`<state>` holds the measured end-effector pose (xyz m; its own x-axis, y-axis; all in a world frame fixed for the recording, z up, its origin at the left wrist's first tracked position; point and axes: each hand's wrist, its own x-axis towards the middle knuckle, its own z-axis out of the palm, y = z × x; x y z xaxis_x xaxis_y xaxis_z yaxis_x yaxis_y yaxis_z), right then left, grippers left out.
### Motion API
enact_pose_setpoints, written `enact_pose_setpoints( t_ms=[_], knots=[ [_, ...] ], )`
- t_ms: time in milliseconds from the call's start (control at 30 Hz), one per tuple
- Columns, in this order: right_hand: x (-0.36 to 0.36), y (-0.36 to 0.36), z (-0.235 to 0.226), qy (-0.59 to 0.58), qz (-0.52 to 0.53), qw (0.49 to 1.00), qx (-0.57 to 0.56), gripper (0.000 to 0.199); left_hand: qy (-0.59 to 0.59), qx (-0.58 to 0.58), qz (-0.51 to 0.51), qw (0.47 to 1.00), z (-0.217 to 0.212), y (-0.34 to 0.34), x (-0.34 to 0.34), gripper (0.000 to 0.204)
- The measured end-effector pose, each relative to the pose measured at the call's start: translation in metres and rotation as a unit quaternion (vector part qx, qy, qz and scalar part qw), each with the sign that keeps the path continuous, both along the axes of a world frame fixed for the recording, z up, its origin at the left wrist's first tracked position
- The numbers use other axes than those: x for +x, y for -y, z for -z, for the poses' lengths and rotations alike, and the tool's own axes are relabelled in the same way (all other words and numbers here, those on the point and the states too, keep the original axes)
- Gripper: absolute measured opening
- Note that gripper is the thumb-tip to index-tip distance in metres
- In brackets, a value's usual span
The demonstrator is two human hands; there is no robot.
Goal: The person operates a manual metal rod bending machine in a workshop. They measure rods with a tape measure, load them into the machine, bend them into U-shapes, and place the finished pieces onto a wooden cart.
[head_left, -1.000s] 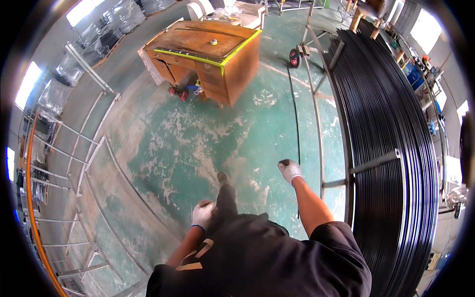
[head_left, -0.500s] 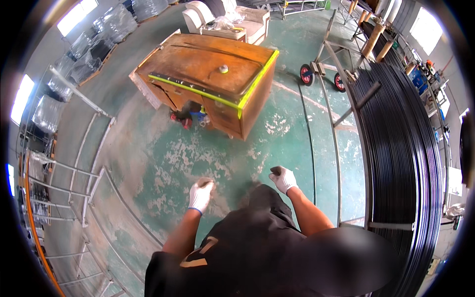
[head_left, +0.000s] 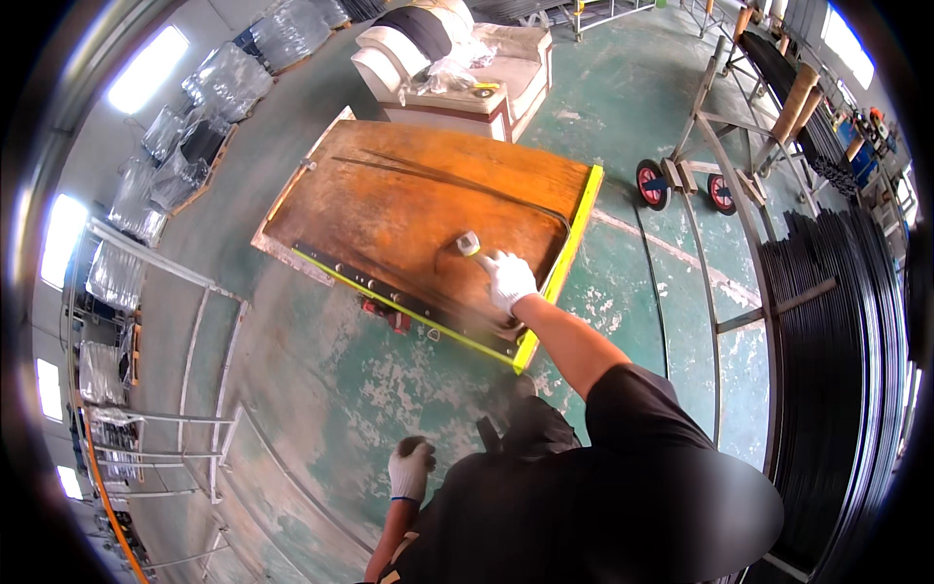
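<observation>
Green workshop floor (head_left: 321, 389), worn and patchy, under dark clothing at the bottom edge. Nearest, left hand (head_left: 409, 470) in a white glove hanging low beside the body, fingers curled loosely, grip not possible to tell; further out, right hand (head_left: 508, 279) in a white glove stretched over a rusty orange table (head_left: 409, 204) with yellow edge, fingertips just beside a small pale knob (head_left: 468, 243), seemingly touching but not clear if pinching it. Beyond, white armchair (head_left: 457, 58) behind the table, red wheels (head_left: 652, 183) of a metal frame, and black rods (head_left: 837, 341) stacked along the right side.
</observation>
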<state>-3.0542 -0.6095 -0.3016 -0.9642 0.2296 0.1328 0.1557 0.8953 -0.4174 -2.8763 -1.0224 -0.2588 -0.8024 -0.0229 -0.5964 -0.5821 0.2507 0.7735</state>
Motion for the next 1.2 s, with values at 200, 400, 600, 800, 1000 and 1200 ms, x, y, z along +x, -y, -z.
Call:
enact_pose_setpoints(
  t_ms=[200, 400, 600, 800, 1000, 1200],
  knots=[
    [-0.097, -0.027, 0.042, 0.047, -0.03, 0.998, 0.004, 0.045, -0.039, 0.012, -0.031, 0.999, -0.037, -0.062, -0.085, 0.021],
    [-0.11, -0.034, 0.024, 0.075, -0.042, 0.995, 0.04, 0.029, -0.043, -0.012, 0.182, 0.982, 0.012, -0.077, -0.125, 0.02],
    [-0.117, 0.007, 0.022, 0.131, -0.031, 0.989, 0.064, 0.035, -0.151, -0.044, 0.35, 0.924, 0.025, -0.081, -0.191, 0.02],
    [-0.037, 0.037, 0.032, 0.063, 0.165, 0.966, -0.188, 0.04, -0.204, -0.034, 0.458, 0.865, -0.039, -0.092, -0.219, 0.026],
    [0.156, 0.129, -0.048, -0.018, 0.402, 0.785, -0.47, 0.059, -0.236, -0.003, 0.624, 0.745, 0.004, -0.093, -0.206, 0.038],
    [0.308, 0.246, -0.084, -0.103, 0.503, 0.69, -0.51, 0.068, -0.355, 0.17, 0.819, 0.418, -0.013, -0.153, -0.116, 0.065]
  ],
)
